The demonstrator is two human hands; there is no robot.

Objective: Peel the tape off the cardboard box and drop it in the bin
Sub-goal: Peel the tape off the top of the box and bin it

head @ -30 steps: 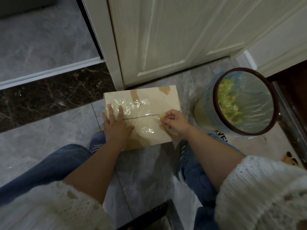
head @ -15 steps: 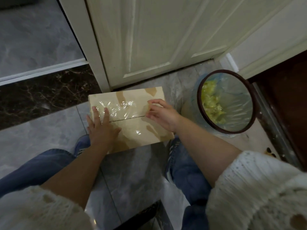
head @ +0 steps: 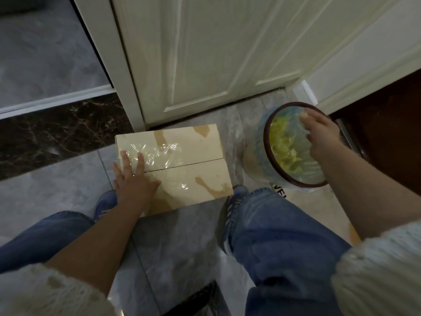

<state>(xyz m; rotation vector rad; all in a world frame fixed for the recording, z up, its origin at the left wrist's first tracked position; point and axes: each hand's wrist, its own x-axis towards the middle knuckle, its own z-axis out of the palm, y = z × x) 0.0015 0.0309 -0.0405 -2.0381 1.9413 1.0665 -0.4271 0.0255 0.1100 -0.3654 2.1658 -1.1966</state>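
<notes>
A tan cardboard box (head: 193, 142) lies on the grey tiled floor between my feet. Shiny clear tape (head: 157, 153) still covers the left part of its top, with torn brown patches elsewhere. My left hand (head: 133, 181) presses flat on the box's left near corner, fingers straight. My right hand (head: 321, 133) hovers over the round bin (head: 266, 142), which has a dark rim and a clear liner, to the right of the box. Its fingers look loosely extended and blurred. I cannot make out tape in them. Yellow-green scraps (head: 282, 144) lie inside the bin.
A cream door (head: 205, 53) and its frame stand just behind the box. A dark marble threshold (head: 57, 133) runs at the left. My blue shoes (head: 234, 197) and jeans flank the box. A dark wooden floor (head: 387, 137) begins right of the bin.
My right hand left the box's right side, where it was pinching at the tape, and swung right over the bin. The left hand stayed flat on the box.
</notes>
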